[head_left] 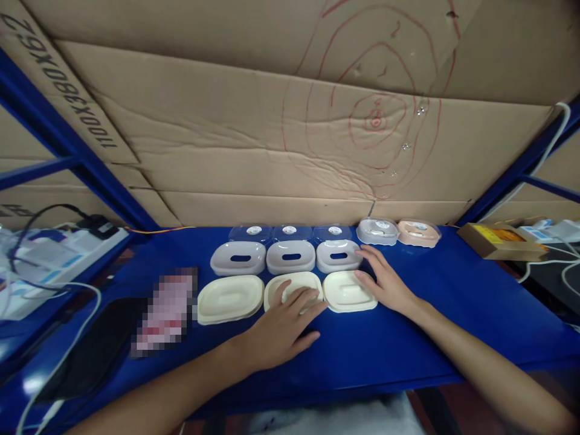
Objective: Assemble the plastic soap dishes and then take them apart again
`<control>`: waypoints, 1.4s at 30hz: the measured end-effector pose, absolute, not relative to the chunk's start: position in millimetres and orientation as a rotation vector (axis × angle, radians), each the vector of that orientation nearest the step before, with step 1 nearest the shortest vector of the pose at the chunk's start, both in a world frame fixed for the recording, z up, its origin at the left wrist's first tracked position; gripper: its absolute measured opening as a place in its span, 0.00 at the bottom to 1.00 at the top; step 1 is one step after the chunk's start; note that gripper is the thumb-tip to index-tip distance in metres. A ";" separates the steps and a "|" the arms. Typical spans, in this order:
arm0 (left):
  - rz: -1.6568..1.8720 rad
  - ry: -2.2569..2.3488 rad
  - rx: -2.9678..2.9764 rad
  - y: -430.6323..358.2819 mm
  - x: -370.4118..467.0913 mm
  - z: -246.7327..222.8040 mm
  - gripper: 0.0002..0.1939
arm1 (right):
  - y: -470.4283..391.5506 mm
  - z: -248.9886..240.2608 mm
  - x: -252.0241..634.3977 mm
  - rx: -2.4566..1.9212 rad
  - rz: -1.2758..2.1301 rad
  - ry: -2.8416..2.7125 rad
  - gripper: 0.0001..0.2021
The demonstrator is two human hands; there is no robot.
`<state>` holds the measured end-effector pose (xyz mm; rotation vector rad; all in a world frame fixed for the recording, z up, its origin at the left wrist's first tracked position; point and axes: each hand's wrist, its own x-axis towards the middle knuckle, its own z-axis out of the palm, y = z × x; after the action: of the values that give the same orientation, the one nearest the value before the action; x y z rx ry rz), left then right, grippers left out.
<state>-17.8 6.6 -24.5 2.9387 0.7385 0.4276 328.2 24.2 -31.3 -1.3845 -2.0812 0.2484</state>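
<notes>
Three cream oval trays lie in the front row: a left tray [230, 298], a middle tray [296, 282] and a right tray [348, 292]. My left hand [290, 320] rests over the middle tray with fingers spread, hiding part of it. Behind them stand three pale grey oval bases with slots, a left base [238, 258], a middle base [290, 257] and a right base [338, 256]. My right hand [383, 281] is open, its thumb at the right tray's edge and its fingertips at the right base. Clear lids [290, 232] with round stickers line the back.
At the back right stand a grey lidded box [377, 232] and a pink lidded box [419, 234]. A cardboard box [502, 241] lies farther right. Power strips [67, 266] and a black pad [93, 347] are at left, by a blurred pink item [165, 311]. A cardboard wall [226, 121] rises behind.
</notes>
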 end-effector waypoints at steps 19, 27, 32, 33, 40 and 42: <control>0.689 1.760 2.880 51.1 -45.8 -9.6 0.34 | 86.5 -47.2 429.3 -1.901 -0.344 -1.978 0.35; 0.433 1.765 2.838 59.2 -50.3 -36.2 0.34 | 75.0 -43.5 418.0 -1.809 -0.288 -1.909 0.38; 0.510 1.706 2.853 55.5 -48.1 -35.3 0.34 | 81.6 -55.3 426.6 -1.758 -0.210 -1.998 0.41; 0.511 1.666 2.861 53.9 -47.2 -34.7 0.35 | 82.5 -55.7 427.7 -1.742 -0.201 -2.018 0.40; 0.515 1.355 2.948 33.3 -35.6 -36.3 0.37 | 64.0 -30.8 395.4 -1.628 -0.286 -1.927 0.32; 0.509 1.306 2.969 30.5 -34.4 -38.8 0.39 | 49.8 -18.6 376.0 -1.469 -0.269 -2.033 0.30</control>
<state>-34.4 30.5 -38.8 2.9689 1.3063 0.5090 376.0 49.8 -18.6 -1.4695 -2.0328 -0.2690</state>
